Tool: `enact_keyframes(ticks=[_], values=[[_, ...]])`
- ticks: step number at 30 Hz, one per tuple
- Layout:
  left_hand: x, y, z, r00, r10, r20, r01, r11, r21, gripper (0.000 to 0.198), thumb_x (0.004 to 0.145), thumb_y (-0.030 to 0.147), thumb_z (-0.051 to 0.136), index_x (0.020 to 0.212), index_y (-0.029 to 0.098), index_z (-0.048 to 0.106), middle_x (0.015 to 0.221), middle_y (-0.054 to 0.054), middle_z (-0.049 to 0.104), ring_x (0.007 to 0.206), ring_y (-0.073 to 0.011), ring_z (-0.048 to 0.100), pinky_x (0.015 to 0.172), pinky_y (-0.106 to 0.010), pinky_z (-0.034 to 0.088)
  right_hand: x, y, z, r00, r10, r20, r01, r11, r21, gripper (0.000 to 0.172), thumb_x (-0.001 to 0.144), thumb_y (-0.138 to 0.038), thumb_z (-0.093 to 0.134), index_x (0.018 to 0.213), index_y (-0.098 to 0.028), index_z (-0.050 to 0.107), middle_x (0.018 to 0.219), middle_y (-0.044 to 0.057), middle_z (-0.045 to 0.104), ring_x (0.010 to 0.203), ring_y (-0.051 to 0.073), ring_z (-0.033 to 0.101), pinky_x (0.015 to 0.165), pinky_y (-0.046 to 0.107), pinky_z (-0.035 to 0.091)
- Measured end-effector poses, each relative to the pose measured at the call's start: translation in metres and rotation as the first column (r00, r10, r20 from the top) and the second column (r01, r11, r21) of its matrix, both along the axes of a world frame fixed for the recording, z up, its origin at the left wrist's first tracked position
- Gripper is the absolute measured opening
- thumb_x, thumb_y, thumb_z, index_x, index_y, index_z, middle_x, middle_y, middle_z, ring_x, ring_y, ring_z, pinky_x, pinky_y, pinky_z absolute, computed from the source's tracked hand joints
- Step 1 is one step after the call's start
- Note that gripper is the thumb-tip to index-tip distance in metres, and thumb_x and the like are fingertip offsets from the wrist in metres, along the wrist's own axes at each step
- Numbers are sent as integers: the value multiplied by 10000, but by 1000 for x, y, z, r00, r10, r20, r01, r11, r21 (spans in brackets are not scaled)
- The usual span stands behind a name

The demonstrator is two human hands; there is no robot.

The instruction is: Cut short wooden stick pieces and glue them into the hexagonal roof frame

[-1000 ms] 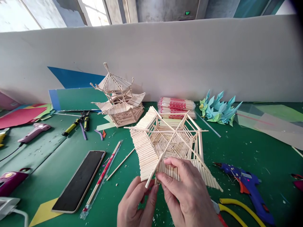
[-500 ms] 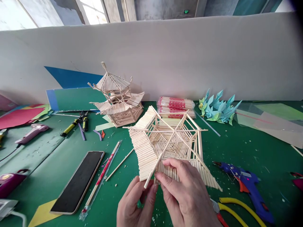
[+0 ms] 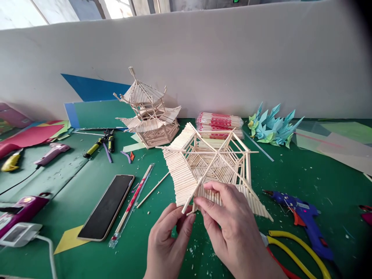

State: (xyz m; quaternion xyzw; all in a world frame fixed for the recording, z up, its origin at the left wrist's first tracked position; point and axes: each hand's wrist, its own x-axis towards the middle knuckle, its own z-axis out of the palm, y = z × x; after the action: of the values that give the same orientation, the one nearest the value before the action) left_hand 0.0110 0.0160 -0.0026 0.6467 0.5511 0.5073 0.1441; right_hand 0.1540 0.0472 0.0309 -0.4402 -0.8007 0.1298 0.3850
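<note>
A hexagonal roof frame of pale wooden sticks (image 3: 212,166) lies on the green table mat (image 3: 75,193) in front of me. My right hand (image 3: 232,228) pinches its near edge where several short sticks stand in a row. My left hand (image 3: 170,242) grips the lower end of a protruding rib stick at the same corner, its fingertips beside those of my right hand. A finished two-tier stick pagoda (image 3: 148,116) stands behind, to the left.
A black phone (image 3: 107,207) and wrapped chopsticks (image 3: 132,203) lie to the left. A pack of chopsticks (image 3: 219,124) and paper cranes (image 3: 273,126) sit by the white partition. A blue glue gun (image 3: 302,223), yellow-handled pliers (image 3: 293,255), cutters (image 3: 100,145) and coloured paper surround the work.
My view has tilted down a little and shifted, so everything sits higher in the picture. Both hands keep the same hold on the frame's near corner, with the left fingers spread slightly wider.
</note>
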Motion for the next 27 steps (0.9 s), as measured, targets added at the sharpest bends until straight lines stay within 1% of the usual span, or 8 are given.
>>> enact_keyframes(ticks=[3, 6, 11, 16, 21, 24, 27], values=[[0, 1, 2, 1000, -15, 27, 15, 1000, -19, 108, 759, 139, 603, 830, 214, 637, 608, 34, 521, 511, -101, 484, 435, -168, 415, 0, 0, -1, 1000, -6, -6, 6, 1000, 3, 235, 788, -84, 509, 940, -174, 664, 1022, 130, 579, 914, 273, 533, 697, 476, 473], [1, 1, 2, 998, -21, 55, 23, 999, -48, 91, 757, 143, 608, 805, 211, 646, 601, 28, 533, 522, -108, 498, 442, -179, 413, 1, -1, -1, 999, 4, -50, -4, 1000, 7, 269, 797, -65, 478, 980, -167, 648, 1025, 122, 557, 930, 252, 525, 729, 456, 476], [1, 2, -2, 995, -1, 99, 7, 998, -64, 70, 743, 139, 622, 784, 190, 648, 653, -7, 609, 600, -140, 567, 473, -195, 446, 9, -2, -3, 987, 19, -162, -20, 1000, -1, 288, 829, -62, 446, 1059, -151, 595, 1068, 96, 493, 972, 175, 517, 774, 326, 486], [1, 0, -4, 995, 8, 96, -2, 998, -65, 77, 736, 128, 626, 782, 187, 647, 669, -13, 625, 592, -139, 577, 481, -201, 462, 9, -2, -4, 984, 18, -177, -20, 1000, -5, 280, 830, -61, 448, 1057, -139, 593, 1064, 89, 492, 983, 160, 514, 789, 294, 479], [0, 1, -3, 989, -1, 149, 16, 995, -102, 76, 729, 133, 631, 769, 195, 652, 679, -14, 635, 601, -144, 576, 496, -210, 478, 9, -2, -3, 976, 19, -217, -23, 1000, -17, 269, 832, -60, 448, 1041, -130, 601, 1048, 86, 505, 967, 147, 521, 784, 269, 472], [0, 0, -4, 981, -12, 192, 37, 991, -125, 103, 724, 133, 634, 785, 211, 665, 726, -17, 658, 629, -146, 584, 516, -212, 489, 12, -2, 0, 958, 14, -287, -27, 999, -41, 245, 837, -69, 457, 1015, -143, 609, 1022, 69, 525, 963, 130, 524, 804, 240, 457], [-1, -2, -6, 974, -22, 227, 48, 993, -107, 162, 708, 115, 643, 815, 231, 679, 745, -6, 679, 651, -143, 591, 563, -220, 507, 16, -3, 2, 918, 3, -396, -50, 993, -109, 221, 853, -96, 459, 1001, -172, 605, 1033, 52, 527, 981, 125, 530, 809, 230, 459]])
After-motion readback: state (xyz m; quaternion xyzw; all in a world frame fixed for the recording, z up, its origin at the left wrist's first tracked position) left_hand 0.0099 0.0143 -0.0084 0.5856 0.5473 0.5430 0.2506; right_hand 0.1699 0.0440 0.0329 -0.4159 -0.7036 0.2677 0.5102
